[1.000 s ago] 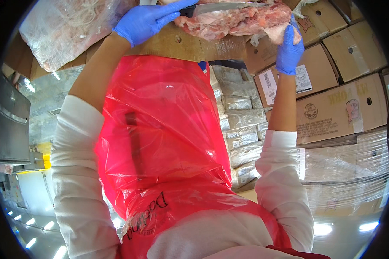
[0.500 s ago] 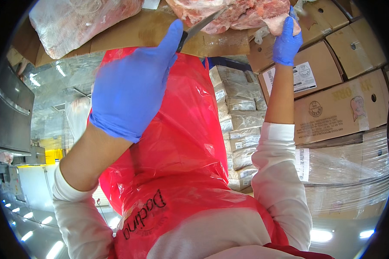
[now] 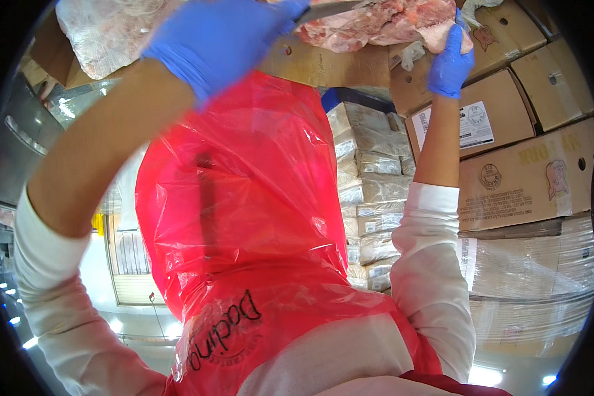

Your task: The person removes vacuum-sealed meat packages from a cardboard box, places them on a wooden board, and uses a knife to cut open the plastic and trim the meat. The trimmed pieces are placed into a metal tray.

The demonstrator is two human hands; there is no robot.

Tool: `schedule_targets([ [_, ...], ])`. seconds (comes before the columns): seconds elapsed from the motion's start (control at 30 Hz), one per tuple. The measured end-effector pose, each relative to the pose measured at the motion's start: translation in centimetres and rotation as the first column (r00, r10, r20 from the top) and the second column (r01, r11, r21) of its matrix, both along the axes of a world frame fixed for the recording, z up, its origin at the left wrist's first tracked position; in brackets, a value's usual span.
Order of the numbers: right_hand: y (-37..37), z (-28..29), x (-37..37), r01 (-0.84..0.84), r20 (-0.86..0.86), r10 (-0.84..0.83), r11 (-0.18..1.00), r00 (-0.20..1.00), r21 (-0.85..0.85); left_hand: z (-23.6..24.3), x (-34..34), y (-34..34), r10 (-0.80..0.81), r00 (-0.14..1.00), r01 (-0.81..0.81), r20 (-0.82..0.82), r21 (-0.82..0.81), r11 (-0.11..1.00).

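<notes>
My left hand (image 3: pixel 214 46), in a blue glove and blurred by motion, is closed on a knife (image 3: pixel 331 9). Its blade points right and lies against the upper left part of a large piece of raw red meat (image 3: pixel 376 28). At the meat's right end, my gloved right hand (image 3: pixel 450 69) grips a pale, fatty edge. The meat's top runs out of the picture. Beneath it lies a cardboard sheet (image 3: pixel 340 65). Left of my left hand sits a plastic-wrapped block of meat (image 3: pixel 105 33), partly cut off by the upper edge.
Cardboard boxes (image 3: pixel 528 178) are stacked at the right, the lower ones in clear film. Wrapped packages (image 3: pixel 369 178) form a stack beyond my red plastic apron (image 3: pixel 244 198). A grey metal cabinet (image 3: pixel 20 138) stands at the far left.
My left hand has moved up with the knife, whose blade has turned from slanting to nearly level. My right hand keeps its grip on the meat. The whole view has shifted slightly.
</notes>
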State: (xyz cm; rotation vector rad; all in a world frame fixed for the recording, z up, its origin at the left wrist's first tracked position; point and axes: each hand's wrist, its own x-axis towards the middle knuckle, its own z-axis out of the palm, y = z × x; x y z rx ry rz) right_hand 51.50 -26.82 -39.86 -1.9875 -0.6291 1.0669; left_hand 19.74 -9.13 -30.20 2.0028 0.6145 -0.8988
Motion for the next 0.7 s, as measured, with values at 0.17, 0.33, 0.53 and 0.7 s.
schedule_targets([
  [0.17, 0.2, -0.5, -0.2, -0.011, 0.011, 0.011, 1.0, 1.0, 0.013, -11.2, -6.1, 1.7, 0.081, 0.835, -0.127, 0.544, 0.047, 0.991],
  [0.33, 0.6, 0.2, -0.3, 0.042, -0.043, -0.045, 0.996, 0.998, -0.073, -11.3, -5.7, 3.2, -0.138, 0.836, 0.055, 0.531, 0.17, 0.984],
  [0.53, -0.3, -0.3, 0.3, -0.02, -0.042, 0.018, 0.998, 0.999, -0.061, -10.9, -5.1, 5.4, -0.097, 0.834, 0.054, 0.543, 0.094, 0.994],
  [0.7, -0.6, -0.8, 0.6, -0.061, -0.038, 0.06, 0.998, 0.997, -0.02, -11.8, -3.6, 8.8, -0.433, 0.661, 0.154, 0.613, 0.454, 0.878],
])
